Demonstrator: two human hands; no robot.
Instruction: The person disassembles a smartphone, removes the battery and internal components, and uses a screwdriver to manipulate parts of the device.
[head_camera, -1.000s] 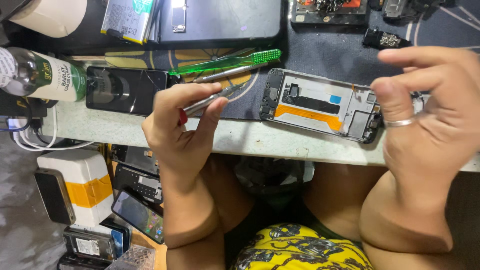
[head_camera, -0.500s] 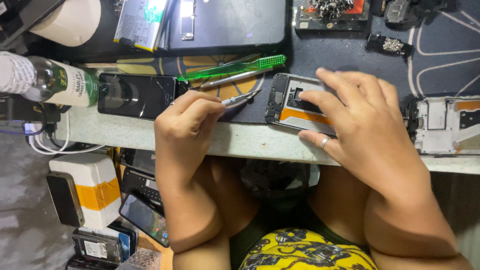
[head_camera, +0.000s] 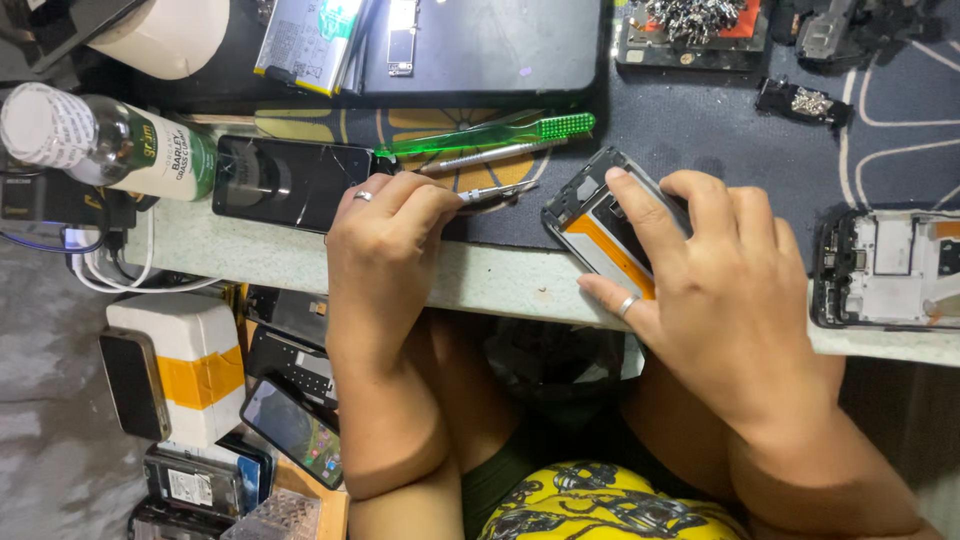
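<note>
Tweezers (head_camera: 497, 191), thin and silver, are pinched in the left hand (head_camera: 385, 250) just left of the frame's centre, their tips pointing right over the dark work mat (head_camera: 700, 130). That hand is curled closed around them, a ring on one finger. The right hand (head_camera: 720, 290), right of centre, lies flat with fingers spread on an opened phone body (head_camera: 600, 225), pressing it down at the table edge (head_camera: 500, 285); its orange inner part shows under the fingertips, and a ring sits on the little finger.

Just above the tweezers lie a silver screwdriver (head_camera: 495, 155) and a green toothbrush (head_camera: 500, 133), side by side and slanted. Left of the left hand, a black phone with a cracked screen (head_camera: 285, 183) lies touching the knuckles. Farther left a bottle with a white cap (head_camera: 110, 140) lies on its side. At the right edge sits another opened phone frame (head_camera: 885, 270), well apart from the right hand. In the lower left, below the table, stand a white box with orange tape (head_camera: 190, 365) and several stacked phones (head_camera: 290, 425).
</note>
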